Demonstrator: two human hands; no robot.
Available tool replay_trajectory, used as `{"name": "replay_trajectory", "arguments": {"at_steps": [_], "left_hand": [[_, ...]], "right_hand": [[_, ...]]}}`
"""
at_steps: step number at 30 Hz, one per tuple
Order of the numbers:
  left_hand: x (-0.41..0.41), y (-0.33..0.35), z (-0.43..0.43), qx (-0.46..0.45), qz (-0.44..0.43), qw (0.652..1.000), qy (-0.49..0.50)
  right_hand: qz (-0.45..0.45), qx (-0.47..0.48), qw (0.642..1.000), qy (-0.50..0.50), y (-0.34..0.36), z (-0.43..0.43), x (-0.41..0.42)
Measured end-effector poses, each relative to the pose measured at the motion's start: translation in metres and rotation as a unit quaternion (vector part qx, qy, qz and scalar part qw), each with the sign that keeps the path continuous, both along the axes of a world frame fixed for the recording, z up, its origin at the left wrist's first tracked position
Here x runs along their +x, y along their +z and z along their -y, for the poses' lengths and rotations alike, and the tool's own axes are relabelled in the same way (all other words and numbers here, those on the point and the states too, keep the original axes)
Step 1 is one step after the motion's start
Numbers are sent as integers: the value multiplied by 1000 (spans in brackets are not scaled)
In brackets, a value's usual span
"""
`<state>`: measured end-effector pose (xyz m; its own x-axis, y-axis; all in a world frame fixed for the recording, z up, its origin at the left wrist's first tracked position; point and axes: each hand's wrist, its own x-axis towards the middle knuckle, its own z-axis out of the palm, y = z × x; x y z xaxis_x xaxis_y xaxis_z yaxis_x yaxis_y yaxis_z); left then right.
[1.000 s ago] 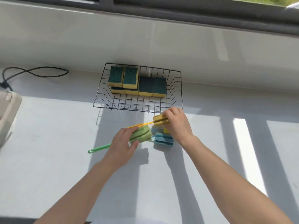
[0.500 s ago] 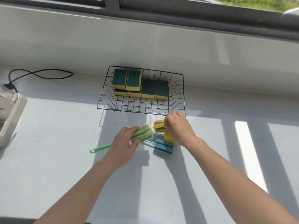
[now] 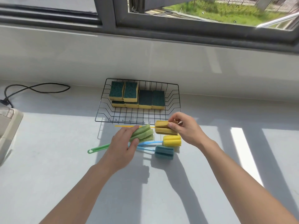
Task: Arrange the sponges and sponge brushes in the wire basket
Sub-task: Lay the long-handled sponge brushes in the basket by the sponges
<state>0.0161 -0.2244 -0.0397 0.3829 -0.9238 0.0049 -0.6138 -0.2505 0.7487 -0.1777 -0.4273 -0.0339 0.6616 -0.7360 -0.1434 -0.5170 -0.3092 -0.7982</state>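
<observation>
Pale grey countertop point(image 3: 48, 159) beneath a window. Black wire basket point(image 3: 175, 101) at the far edge, holding green-topped yellow rectangular sponges point(image 3: 137, 97). Left hand point(image 3: 123, 147) grips the green sponge brush point(image 3: 142, 134); right hand point(image 3: 186, 130) pinches the mustard-yellow sponge brush point(image 3: 162, 129), apparently lifted. Bright yellow point(image 3: 171, 140) and blue sponge brushes point(image 3: 164, 151) lie just nearer.

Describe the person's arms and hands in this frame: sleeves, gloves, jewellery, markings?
Both forearms are bare as far as the frame shows, with no sleeve in view. The left hand and right hand wear no gloves. No ring, watch, bracelet or marking is visible on either. Nails look short and unpainted.
</observation>
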Motion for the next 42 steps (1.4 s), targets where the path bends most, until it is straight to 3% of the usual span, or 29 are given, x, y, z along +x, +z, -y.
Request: {"name": "replay_trajectory", "arguments": {"at_steps": [10, 17, 22, 28, 42], "left_hand": [[10, 16, 29, 42, 18, 998, -41], [24, 13, 56, 45, 52, 995, -66], [32, 7, 89, 64, 85, 989, -103], [32, -11, 141, 138, 119, 968, -170], [24, -64, 188, 149, 37, 970, -189]], "right_hand": [[-3, -39, 999, -34, -24, 56, 44], [-82, -87, 992, 41, -52, 88, 65], [-157, -164, 967, 111, -65, 108, 66], [-198, -327, 913, 142, -74, 119, 66], [-191, -272, 934, 132, -80, 136, 74]]}}
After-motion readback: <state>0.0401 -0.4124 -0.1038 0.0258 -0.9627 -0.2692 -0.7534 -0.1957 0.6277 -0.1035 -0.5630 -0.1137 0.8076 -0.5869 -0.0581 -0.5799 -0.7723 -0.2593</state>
